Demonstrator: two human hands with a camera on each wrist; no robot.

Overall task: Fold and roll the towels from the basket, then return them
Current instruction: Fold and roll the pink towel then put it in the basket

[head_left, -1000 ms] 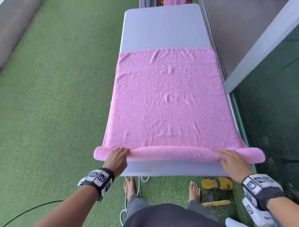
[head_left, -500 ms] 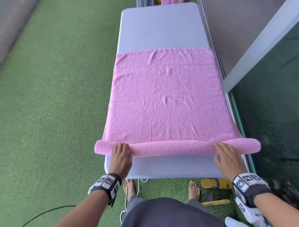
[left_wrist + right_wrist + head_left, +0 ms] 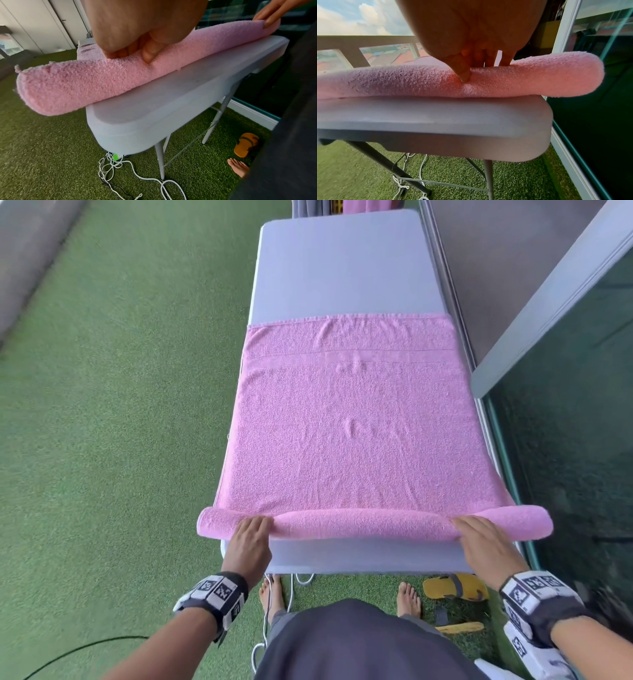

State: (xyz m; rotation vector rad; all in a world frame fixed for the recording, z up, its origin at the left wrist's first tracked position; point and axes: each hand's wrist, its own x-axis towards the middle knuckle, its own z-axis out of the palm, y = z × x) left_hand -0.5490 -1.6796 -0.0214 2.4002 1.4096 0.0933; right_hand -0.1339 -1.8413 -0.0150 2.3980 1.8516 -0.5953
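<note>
1. While most of the pink terry-cloth towel (image 3: 359, 422) lies flat along the narrow grey plastic folding table (image 3: 342, 261), its near end is already wound into a slim roll that sits across the table's near edge, with both roll ends overhanging the sides.
2. The left hand (image 3: 248, 542) rests on top of the roll near its left end; in the left wrist view the fingers (image 3: 118, 53) curl down over the far side and the thumb digs into the near face, so it is grasping the roll.
3. The right hand (image 3: 486, 542) sits on the roll near its right end. In the right wrist view its thumb (image 3: 462, 71) presses into the pile while the other fingers reach over the top, again a curled hold on the cloth.
4. Handling, as a judgement: the towel looks soft, thick and light, with no stiffness of its own. It dents under the thumbs, so the roll will likely loosen or cone if pressure is uneven.
5. The best hold seems to be where the hands are, well apart and just inside the table's sides, pushing evenly away from the body.
6. The unsupported ends may sag or telescope; a few low wrinkles (image 3: 356, 428) in the flat part could roll in as creases.
7. Yellow sandals (image 3: 455, 587) lie on the green artificial turf (image 3: 120, 405) by the bare feet.
</note>
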